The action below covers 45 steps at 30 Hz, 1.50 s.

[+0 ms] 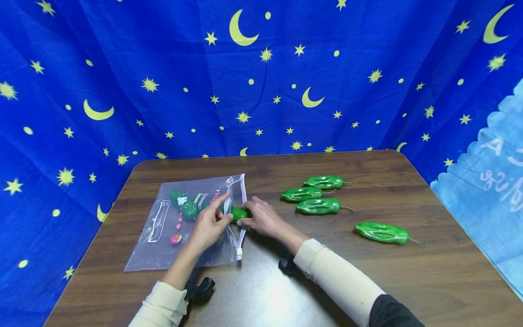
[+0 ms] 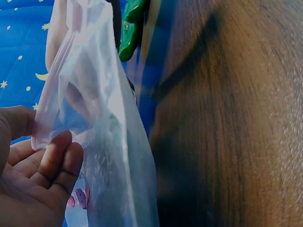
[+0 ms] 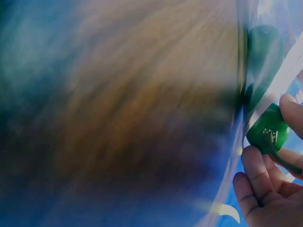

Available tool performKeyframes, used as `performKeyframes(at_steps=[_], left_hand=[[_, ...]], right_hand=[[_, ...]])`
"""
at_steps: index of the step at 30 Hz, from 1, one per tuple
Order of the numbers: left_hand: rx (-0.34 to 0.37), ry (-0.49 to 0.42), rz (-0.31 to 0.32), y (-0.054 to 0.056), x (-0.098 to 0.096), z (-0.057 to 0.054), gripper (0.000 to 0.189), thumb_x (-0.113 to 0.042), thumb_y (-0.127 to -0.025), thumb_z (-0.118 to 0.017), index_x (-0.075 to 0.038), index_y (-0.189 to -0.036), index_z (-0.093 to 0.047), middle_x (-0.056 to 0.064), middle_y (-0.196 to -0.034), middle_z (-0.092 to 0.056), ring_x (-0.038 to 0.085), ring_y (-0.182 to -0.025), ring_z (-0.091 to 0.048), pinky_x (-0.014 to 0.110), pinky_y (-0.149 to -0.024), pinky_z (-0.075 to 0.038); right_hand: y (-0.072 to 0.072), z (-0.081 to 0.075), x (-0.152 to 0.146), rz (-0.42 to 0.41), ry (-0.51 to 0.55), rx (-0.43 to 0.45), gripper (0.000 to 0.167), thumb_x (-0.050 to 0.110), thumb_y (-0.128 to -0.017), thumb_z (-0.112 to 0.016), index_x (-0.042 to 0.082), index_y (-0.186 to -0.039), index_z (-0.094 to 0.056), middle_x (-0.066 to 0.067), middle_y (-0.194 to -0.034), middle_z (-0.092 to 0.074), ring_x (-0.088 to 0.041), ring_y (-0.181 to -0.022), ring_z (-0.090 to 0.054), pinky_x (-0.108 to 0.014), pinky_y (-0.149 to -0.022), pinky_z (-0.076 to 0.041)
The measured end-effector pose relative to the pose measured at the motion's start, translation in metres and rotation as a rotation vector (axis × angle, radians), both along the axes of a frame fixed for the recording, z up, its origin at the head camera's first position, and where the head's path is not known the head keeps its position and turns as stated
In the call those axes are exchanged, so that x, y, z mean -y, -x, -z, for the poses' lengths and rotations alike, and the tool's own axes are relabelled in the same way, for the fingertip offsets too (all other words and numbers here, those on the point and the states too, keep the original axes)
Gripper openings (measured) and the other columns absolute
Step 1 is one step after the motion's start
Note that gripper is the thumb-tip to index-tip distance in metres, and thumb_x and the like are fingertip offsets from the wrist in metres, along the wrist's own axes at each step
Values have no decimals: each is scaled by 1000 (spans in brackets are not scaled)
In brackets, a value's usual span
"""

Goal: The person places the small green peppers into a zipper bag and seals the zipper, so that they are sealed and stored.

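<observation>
A clear zip bag with a pink-edged mouth and printed pictures lies flat at the left of the table in the head view, its mouth facing right. My left hand pinches the lip of that mouth, as the left wrist view shows. At the mouth my right hand grips a glossy green pepper by its stem end. Its front part is inside the bag, its stem pointing outward in the right wrist view. Another green pepper shows through the plastic, deeper inside.
Three green peppers lie together right of the hands, one of them the nearest pepper. A separate pepper sits farther right. A white slider is at the bag's near corner. Blue star-patterned cloth hangs behind the wooden table.
</observation>
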<state>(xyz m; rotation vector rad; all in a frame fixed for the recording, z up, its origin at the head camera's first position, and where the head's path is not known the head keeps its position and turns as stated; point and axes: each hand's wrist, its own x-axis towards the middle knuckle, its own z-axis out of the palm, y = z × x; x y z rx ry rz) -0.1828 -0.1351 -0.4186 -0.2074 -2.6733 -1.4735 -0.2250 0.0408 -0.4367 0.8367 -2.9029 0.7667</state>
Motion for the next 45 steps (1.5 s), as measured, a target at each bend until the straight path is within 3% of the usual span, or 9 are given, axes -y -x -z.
performKeyframes(at_steps=[14,30,45], left_hand=[[-42,-2,17,1,-3,2,59,-5,-82,-65,-14,-138,-48,5,-65,-54,4,-52,-41,20,-45,-36],[-41,2,18,3,0,4,61,-5,-82,-65,-13,-139,-46,7,-67,-57,4,-55,-44,20,-48,-39],[-25,-21,18,2,0,5,61,-4,-83,-65,-13,-140,-45,10,-69,-58,3,-54,-44,20,-47,-40]], right_hand=[[3,0,3,-84,42,55,46,28,-81,-72,8,-122,-63,-7,-102,-66,-19,-91,-61,-34,-84,-49],[-7,-5,-33,-27,156,-5,43,28,-79,-74,5,-114,-65,-8,-101,-66,-22,-90,-66,-34,-80,-53],[-19,-14,-71,36,100,-90,40,29,-80,-73,8,-113,-65,-4,-98,-66,-18,-87,-64,-30,-76,-51]])
